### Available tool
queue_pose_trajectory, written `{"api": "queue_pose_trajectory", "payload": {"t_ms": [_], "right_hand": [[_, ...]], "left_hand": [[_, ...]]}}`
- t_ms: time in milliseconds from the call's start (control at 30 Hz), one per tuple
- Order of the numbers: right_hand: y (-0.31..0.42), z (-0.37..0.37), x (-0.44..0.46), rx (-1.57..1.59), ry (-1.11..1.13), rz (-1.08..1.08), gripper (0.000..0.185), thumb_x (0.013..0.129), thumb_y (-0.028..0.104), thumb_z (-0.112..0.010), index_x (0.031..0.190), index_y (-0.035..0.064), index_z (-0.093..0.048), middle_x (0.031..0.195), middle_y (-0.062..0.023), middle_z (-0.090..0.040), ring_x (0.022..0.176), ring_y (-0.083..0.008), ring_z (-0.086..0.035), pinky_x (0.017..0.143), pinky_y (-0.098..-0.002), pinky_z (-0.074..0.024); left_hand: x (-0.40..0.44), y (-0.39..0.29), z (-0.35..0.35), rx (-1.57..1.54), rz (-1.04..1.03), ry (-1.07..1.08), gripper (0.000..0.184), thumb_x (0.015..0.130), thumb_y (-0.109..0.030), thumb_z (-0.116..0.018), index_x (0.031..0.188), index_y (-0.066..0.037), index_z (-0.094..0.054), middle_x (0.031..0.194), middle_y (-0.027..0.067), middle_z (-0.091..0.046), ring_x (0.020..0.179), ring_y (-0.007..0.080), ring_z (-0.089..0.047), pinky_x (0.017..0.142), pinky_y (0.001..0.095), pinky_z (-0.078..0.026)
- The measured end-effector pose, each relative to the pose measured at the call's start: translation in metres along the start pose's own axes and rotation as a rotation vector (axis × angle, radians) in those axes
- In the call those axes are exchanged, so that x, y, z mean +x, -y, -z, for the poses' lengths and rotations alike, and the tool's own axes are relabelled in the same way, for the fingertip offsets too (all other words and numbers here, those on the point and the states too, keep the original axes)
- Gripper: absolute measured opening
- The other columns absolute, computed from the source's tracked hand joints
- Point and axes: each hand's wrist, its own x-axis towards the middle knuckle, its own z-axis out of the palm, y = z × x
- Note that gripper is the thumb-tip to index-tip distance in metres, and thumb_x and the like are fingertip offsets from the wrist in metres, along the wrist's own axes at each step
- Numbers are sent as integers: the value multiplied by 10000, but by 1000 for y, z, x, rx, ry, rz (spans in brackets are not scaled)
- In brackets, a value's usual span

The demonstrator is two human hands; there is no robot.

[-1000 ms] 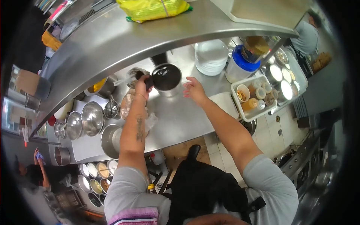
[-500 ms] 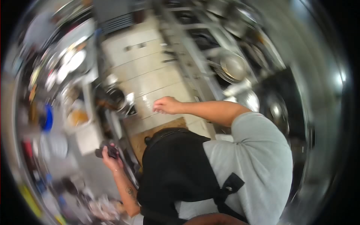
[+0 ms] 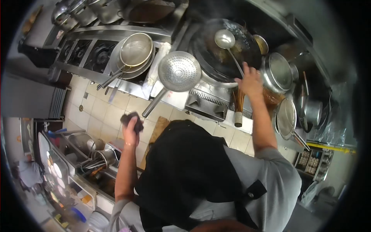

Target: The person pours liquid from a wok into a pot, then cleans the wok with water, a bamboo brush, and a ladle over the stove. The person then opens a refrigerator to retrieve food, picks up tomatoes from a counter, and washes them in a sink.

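Observation:
My left hand (image 3: 131, 133) is closed around a dark, crumpled cloth-like thing (image 3: 132, 121), held over the tiled floor. My right hand (image 3: 250, 82) reaches over the stove's front edge with fingers apart, by the handle end of a metal ladle (image 3: 225, 39); whether it touches the handle I cannot tell. The ladle's bowl rests in a large dark wok (image 3: 220, 54). Below my right hand stands a bundled bamboo brush (image 3: 238, 112). A perforated skimmer (image 3: 179, 71) lies to the left of the wok, its handle pointing toward my left hand.
Left of the skimmer, strainers (image 3: 136, 50) are stacked on a burner. A metal pot (image 3: 278, 71) and another strainer (image 3: 286, 118) stand on the right. Pots line the back left. A counter (image 3: 106, 203) with containers is at lower left. Tiled floor (image 3: 112, 123) lies between.
The view has turned from the steel counter to the stove. My left hand has left the dark pot's side with the dark thing in it. My right hand has reached out beside the wok.

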Motion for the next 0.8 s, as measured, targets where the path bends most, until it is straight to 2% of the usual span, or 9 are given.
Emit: {"api": "queue_pose_trajectory", "payload": {"t_ms": [33, 167, 233, 267, 333, 467, 533, 667, 800], "right_hand": [[-30, -7, 4, -27, 311, -105, 961, 880, 448, -778, 1660, 150, -302, 1378, -221, -605, 1261, -425, -626, 1054, -506, -528], [-97, -78, -24, 238, 634, -220, 868, 995, 398, -671, 1678, 112, -219, 1165, -207, -718, 964, -341, -727, 897, -466, -590], [-105, -78, -53, 1388, 845, -497, 756, 1028, 266, -641, 1655, 76, -263, 951, -159, -729, 768, -235, -711, 678, -353, -598], [-102, -70, -58, 1395, 821, -526, 756, 1028, 266, -641, 1655, 76, -263, 951, -159, -729, 768, -235, -711, 678, -353, -598], [-75, -45, -68, 2115, 698, -603, 655, 1030, 153, -620, 1620, 68, -347, 853, -114, -694, 623, -154, -632, 511, -265, -511], [-36, -123, -37, 2363, 670, -624, 627, 1006, 151, -631, 1593, 96, -419, 795, -128, -693, 627, -175, -644, 552, -314, -530], [-3, -61, -8, 983, 429, -539, 699, 991, 139, -613, 1639, 141, -348, 960, -239, -748, 833, -301, -741, 724, -431, -592], [-54, -25, -33, 658, 133, -647, 816, 951, 135, -633, 1671, 265, -273, 1236, -322, -675, 1128, -541, -640, 1002, -553, -504], [-129, -11, -45, 446, 82, -869, 781, 962, 145, -599, 1664, 102, -261, 1139, -372, -693, 1091, -513, -681, 990, -545, -534]], "left_hand": [[14, -7, -22, 6, -22, 53, 339, 951, -184, -723, 1224, -21, -604, 982, 82, -663, 804, 220, -693, 630, 355, -542], [59, -19, -73, 92, 20, 145, 260, 934, -155, -713, 1129, 5, -648, 908, 73, -669, 783, 196, -678, 658, 326, -541], [89, -16, -77, 123, 84, 187, 220, 927, -145, -705, 1079, 8, -663, 872, 58, -660, 750, 180, -653, 655, 317, -526], [95, -17, -81, 154, 110, 213, 216, 919, -146, -705, 1077, -2, -670, 881, 53, -661, 727, 166, -629, 650, 308, -510], [116, -6, -73, 208, 187, 280, 215, 914, -144, -703, 1085, -16, -677, 875, 43, -657, 721, 158, -617, 653, 300, -499], [155, 39, -54, 303, 251, 319, 210, 909, -154, -719, 1095, -64, -684, 885, 11, -671, 792, 172, -641, 720, 320, -516], [177, 51, -35, 214, 481, 483, 242, 908, -222, -725, 1102, -81, -690, 924, 26, -698, 877, 184, -674, 778, 337, -535], [183, 49, -28, -21, 761, 659, 440, 865, -382, -731, 1199, -102, -671, 1124, 106, -711, 1023, 362, -708, 797, 543, -611], [165, 43, -41, -94, 849, 717, 492, 873, -345, -680, 1267, -56, -614, 1287, 173, -659, 909, 329, -693, 665, 471, -590]]}}
